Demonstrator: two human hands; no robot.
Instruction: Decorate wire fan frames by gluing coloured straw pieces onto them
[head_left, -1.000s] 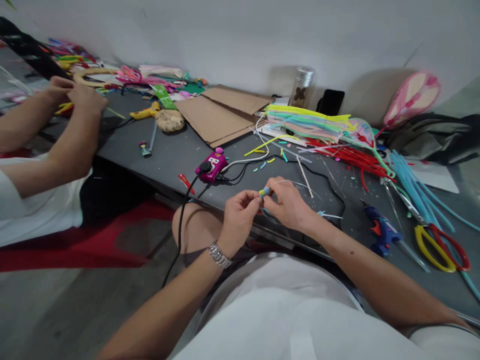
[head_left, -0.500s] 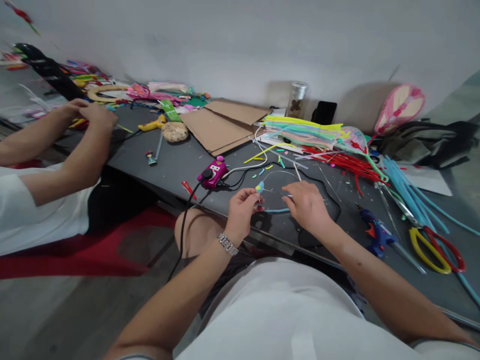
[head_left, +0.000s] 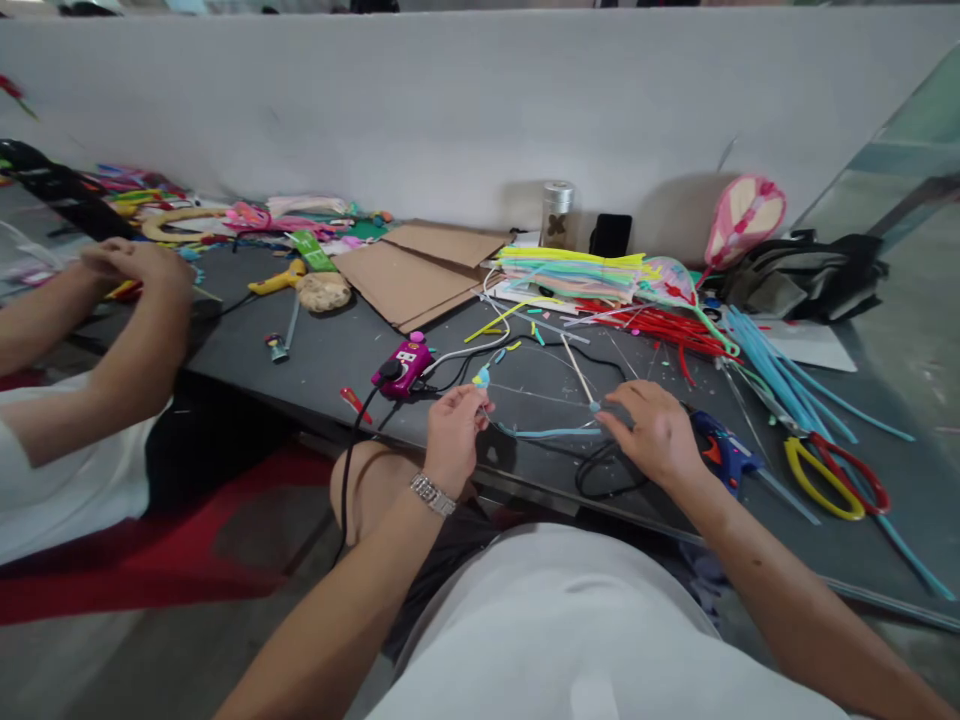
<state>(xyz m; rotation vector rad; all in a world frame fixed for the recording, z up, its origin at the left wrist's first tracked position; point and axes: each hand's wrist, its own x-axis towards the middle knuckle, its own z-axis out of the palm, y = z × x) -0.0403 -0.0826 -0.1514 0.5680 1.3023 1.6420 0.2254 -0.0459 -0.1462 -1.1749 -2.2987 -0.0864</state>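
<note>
My left hand (head_left: 454,430), wearing a metal-band watch, is closed in a pinch on a small blue-and-yellow craft piece (head_left: 481,379) just above its fingertips. A thin pale wire runs from that piece toward my right hand (head_left: 651,428). The right thumb and fingers are pinched at a small light blue piece (head_left: 595,407) near the wire's other end. A thin white stick (head_left: 577,368) reaches up and left from there; whether it is joined to the blue piece I cannot tell. Below the wire, a light blue fuzzy stem (head_left: 551,434) stretches between the hands.
A magenta power socket (head_left: 405,366) with cables lies left of my hands. On the right are a blue glue gun (head_left: 721,450), scissors (head_left: 825,478) and blue stems (head_left: 795,380). Behind are bundled stems (head_left: 577,272) and cardboard (head_left: 405,285). A co-worker's hands (head_left: 135,262) are at left.
My hands have moved apart, drawing the wire out longer between them. A small blue piece now shows at my right fingertips. The camera view has shifted right and tilted up.
</note>
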